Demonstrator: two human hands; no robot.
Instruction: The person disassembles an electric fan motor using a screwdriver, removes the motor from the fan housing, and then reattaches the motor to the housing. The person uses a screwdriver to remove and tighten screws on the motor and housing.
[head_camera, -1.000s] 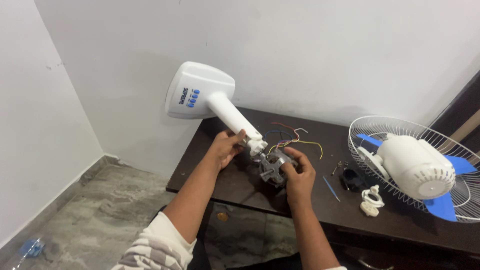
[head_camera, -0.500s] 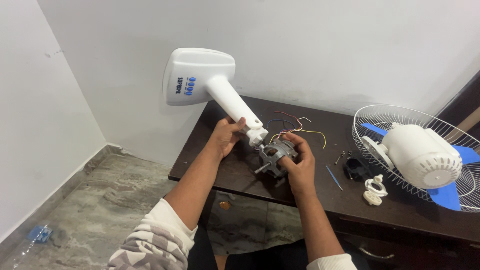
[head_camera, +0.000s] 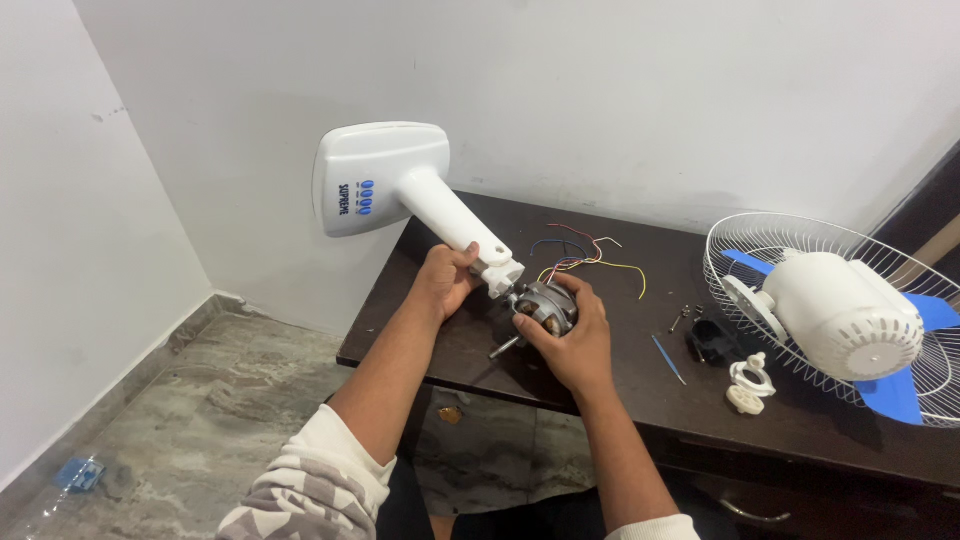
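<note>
- Left hand (head_camera: 447, 282) is wrapped tight around the lower end of the white plastic fan stand (head_camera: 420, 200), close to its jointed tip, fingers closed on the neck.
- Right hand (head_camera: 568, 340) cups the grey metal fan motor (head_camera: 545, 305) from below and the side, fingers curled shut on its casing; the motor sits right at the stand's tip, touching it.
- The stand's long axis runs on a slant: broad flat base up and to the left, out past the dark wooden table (head_camera: 600, 250) edge, narrow end down toward the motor. So the motor lies just right of the left hand, and the right hand already has it.
- A short steel shaft (head_camera: 503, 348) pokes out of the motor toward the person, low and left.
- Coloured wires (head_camera: 585, 255) trail from the motor across the table, just behind it.
- Well right of the motor: white wire fan guard with blue blades and a white motor cover (head_camera: 845, 310); nearer in, a small black part (head_camera: 712, 340), a white plastic ring nut (head_camera: 748, 385), a thin blue tool (head_camera: 668, 360).
- Against the earlier picture: the stand base has swung higher and more face-on, and both hands sit closer together at the joint.
</note>
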